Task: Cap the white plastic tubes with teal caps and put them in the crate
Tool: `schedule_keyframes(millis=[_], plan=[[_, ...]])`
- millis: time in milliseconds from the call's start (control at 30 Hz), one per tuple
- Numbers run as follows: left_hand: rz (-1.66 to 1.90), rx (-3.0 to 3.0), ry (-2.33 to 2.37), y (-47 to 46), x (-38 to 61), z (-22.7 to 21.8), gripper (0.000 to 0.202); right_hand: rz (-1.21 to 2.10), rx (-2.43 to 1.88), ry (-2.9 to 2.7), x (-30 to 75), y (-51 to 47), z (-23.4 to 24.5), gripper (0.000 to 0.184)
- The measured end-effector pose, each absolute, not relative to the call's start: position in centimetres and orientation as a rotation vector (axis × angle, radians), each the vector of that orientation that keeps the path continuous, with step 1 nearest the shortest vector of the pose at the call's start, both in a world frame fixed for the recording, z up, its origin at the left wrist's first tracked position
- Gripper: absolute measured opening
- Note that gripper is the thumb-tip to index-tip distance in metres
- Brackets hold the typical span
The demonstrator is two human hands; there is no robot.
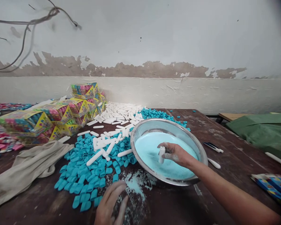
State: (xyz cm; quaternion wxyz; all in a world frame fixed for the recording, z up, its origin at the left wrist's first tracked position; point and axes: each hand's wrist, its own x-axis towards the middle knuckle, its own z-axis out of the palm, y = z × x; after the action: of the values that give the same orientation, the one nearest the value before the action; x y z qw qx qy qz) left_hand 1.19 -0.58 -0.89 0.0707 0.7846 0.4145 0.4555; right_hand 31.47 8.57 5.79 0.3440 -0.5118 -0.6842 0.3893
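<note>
My right hand (175, 153) is inside a steel bowl (199, 147) of pale blue powder (150, 150), gripping a white plastic tube (161, 154) held upright with its lower end in the powder. My left hand (111, 203) rests low on the dark wooden table (224, 137), fingers together and curved down near the spilled powder (135, 182), beside a spread of teal caps (89, 175). What its fingers hold, if anything, is hidden. Several more white tubes (117, 117) lie heaped behind the caps.
Stacked colourful packaged boxes (58, 114) stand at the left, with a beige cloth (30, 165) in front. A dark-and-white tool (213, 147) and a white stick (214, 163) lie right of the bowl. Green fabric (262, 131) and a printed packet (273, 186) sit far right.
</note>
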Motion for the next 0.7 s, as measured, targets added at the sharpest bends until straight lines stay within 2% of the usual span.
schedule_keyframes(millis=[167, 300, 467, 600, 700], plan=[[0.926, 2.378, 1.231, 5.1, 9.6, 6.5, 0.040, 1.087, -1.265, -1.661, 30.2, 7.7, 6.1, 0.017], [0.462, 2.369, 1.282, 8.5, 14.7, 7.4, 0.029, 1.073, -1.222, -1.663, 30.2, 6.8, 6.8, 0.029], [0.441, 2.369, 1.286, 10.1, 15.8, 6.6, 0.021, 0.716, -1.382, -1.394, 31.7, 6.7, 6.9, 0.052], [0.398, 2.397, 1.325, 10.4, 16.1, 7.0, 0.016, 0.886, -1.367, -1.522, 31.8, 6.7, 6.3, 0.065], [0.364, 2.419, 1.329, 10.2, 16.5, 7.4, 0.018, 0.784, -1.441, -1.504, 31.7, 6.6, 6.4, 0.063]])
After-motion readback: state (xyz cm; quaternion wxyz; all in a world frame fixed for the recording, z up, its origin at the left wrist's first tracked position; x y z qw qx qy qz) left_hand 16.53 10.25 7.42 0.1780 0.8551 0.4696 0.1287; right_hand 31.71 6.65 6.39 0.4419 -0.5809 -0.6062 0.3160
